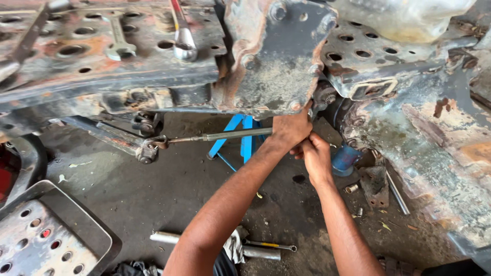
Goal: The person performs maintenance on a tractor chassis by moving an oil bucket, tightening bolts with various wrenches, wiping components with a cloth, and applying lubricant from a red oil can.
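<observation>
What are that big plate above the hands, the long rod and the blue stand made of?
The plate looks like heavy steel, its dark paint worn and rust showing along the edges. The rod looks like bare grey metal, dull and smooth. The stand seems to be metal painted bright blue, though little of it shows. Both hands grip at the rod's end.

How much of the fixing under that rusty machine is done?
Done: hard to tell; a spanner and a ratchet handle lie out on the holed plate. In hand: the left hand and right hand grip together at the end of the long rod, under the rusty bracket. Left: the rod is still joined at its far end; tools lie on the floor.
</observation>
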